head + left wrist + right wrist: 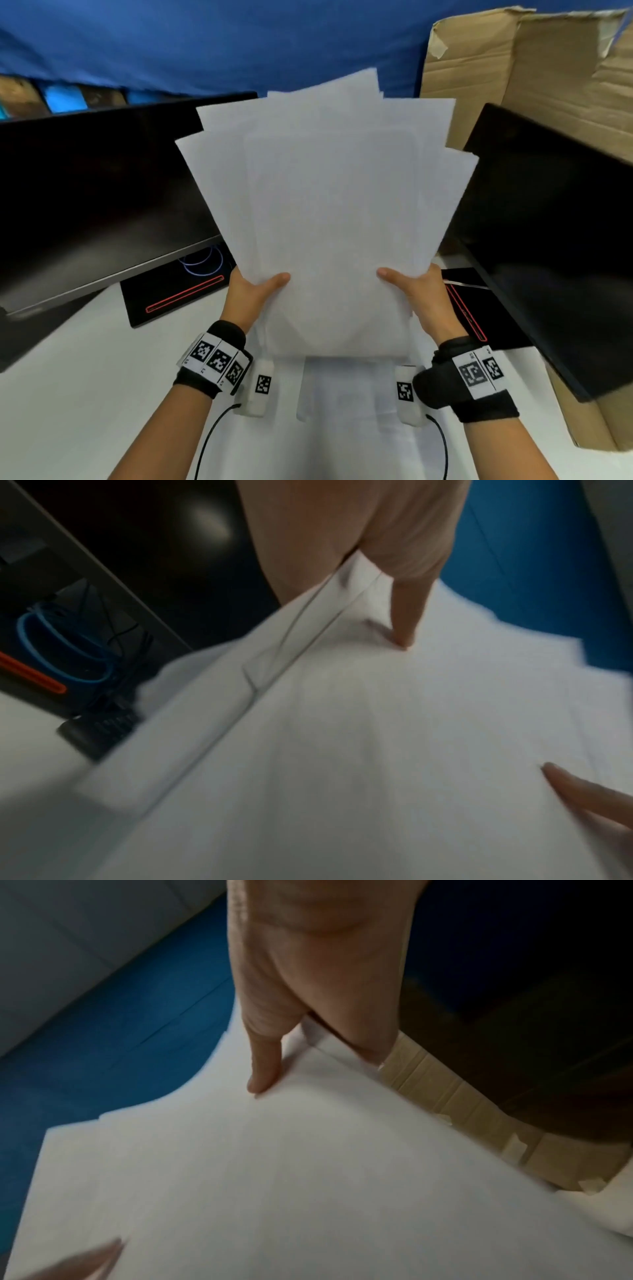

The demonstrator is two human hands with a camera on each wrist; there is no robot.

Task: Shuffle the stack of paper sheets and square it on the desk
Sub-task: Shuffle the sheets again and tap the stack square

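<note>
Sheets (329,212) stand fanned in the air above the white desk (68,394), held up between two monitors, their top corners splayed out at several angles rather than lined up. The left hand (251,293) pinches the lower left edge, thumb laid across the front face and fingers hidden behind; the right hand (416,294) does the same on the lower right edge. From the left wrist view the thumb (404,620) presses flat on the paper, and a few sheet edges show separately beside it, so the stack is loose.

That looseness looks to me like the main risk. With only the bottom corners held, a sheet in the middle could slide out and drop, or the tall upper part could flop backward and crease. Tapping the lower edge on the desk while the fan is this wide could crumple the sticking-out corners instead of sliding them home. A firm pinch would also stop the sheets settling level, so the grip probably needs easing on each tap.

The left monitor (96,192) and right monitor (555,240) stand close on either side; a wide swing could catch a corner on them. A cardboard box (527,68) stands behind on the right.
</note>
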